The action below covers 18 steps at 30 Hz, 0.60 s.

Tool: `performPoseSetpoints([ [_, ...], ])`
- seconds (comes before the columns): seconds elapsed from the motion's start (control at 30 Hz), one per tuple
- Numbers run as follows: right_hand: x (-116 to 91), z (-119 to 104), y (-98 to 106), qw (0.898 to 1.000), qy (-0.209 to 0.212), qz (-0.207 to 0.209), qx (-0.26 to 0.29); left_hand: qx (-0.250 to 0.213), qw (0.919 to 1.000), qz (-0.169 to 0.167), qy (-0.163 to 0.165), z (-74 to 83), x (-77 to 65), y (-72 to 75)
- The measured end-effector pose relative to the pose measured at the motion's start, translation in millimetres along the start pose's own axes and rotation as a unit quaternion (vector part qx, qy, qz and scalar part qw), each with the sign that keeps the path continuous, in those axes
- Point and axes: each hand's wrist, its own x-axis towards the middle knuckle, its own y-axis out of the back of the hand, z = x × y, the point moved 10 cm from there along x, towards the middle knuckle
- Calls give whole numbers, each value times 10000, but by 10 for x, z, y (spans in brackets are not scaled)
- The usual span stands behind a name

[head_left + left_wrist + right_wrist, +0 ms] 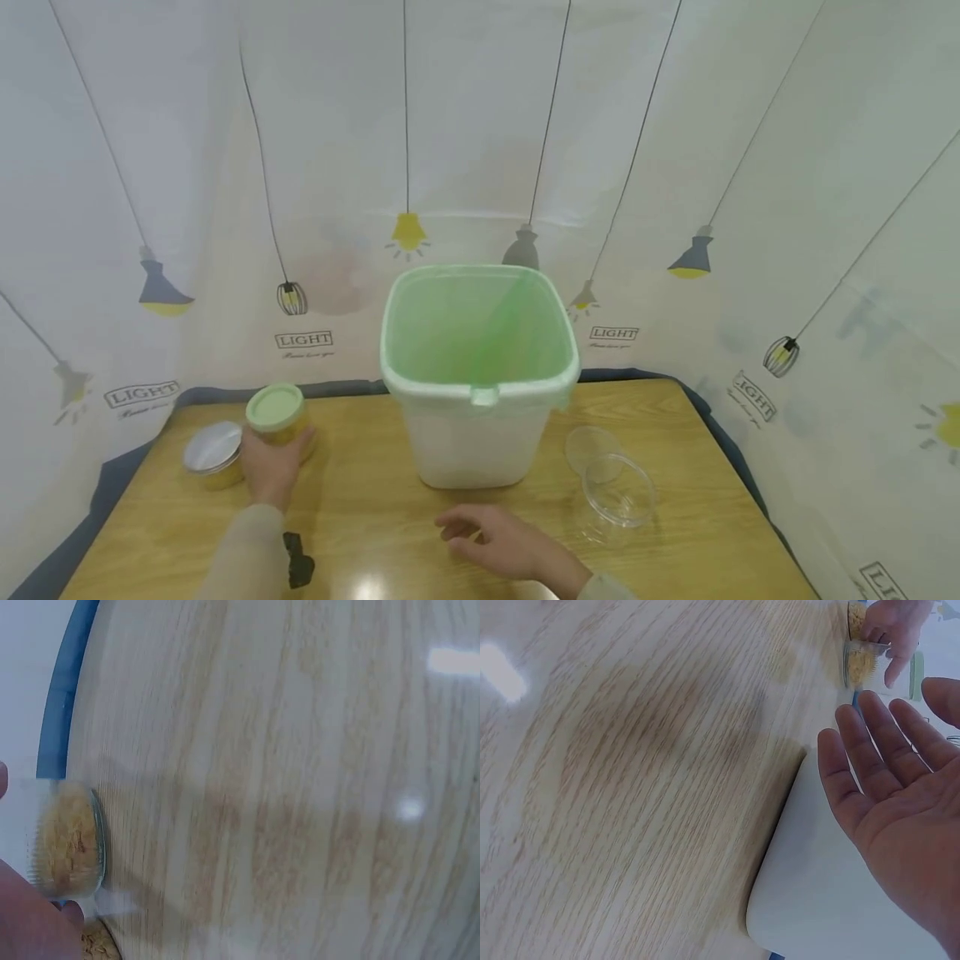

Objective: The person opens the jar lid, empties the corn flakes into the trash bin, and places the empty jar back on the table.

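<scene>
My left hand (272,468) grips a clear jar with a light green lid (275,407) at the left of the table. Ribbed walls and yellowish dry flakes inside the jar (69,844) show in the left wrist view. Beside it stands a second jar with a silvery lid (213,447) and similar yellowish contents. My right hand (498,540) hovers in front of the white bin (480,442), holding nothing. In the right wrist view its fingers (874,761) are extended and slightly bent, palm showing. Whether the gripped jar touches the table I cannot tell.
The bin's green-tinted rim (480,390) stands open at the table's middle. To its right is a clear open container (618,493), with a clear round piece (588,446) behind it. A small black object (298,560) lies near my left sleeve. A printed curtain (465,125) surrounds the table.
</scene>
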Motion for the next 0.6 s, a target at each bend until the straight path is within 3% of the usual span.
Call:
performPoseSetpoints([
  [0.17,-5,-45,-1,9999,78,81,-114,270,9992,-173,230,-102,-31,-8],
  [0.3,0,-83,7,9992,225,151,-289,408,9986,-306,151,-106,-82,-1],
  [0.43,3,-90,12,9994,169,143,-275,708,9947,-738,-69,-61,-160,-45],
  [0.6,-5,-168,-8,9993,218,38,-310,741,9877,-1361,-201,-43,-278,-131],
])
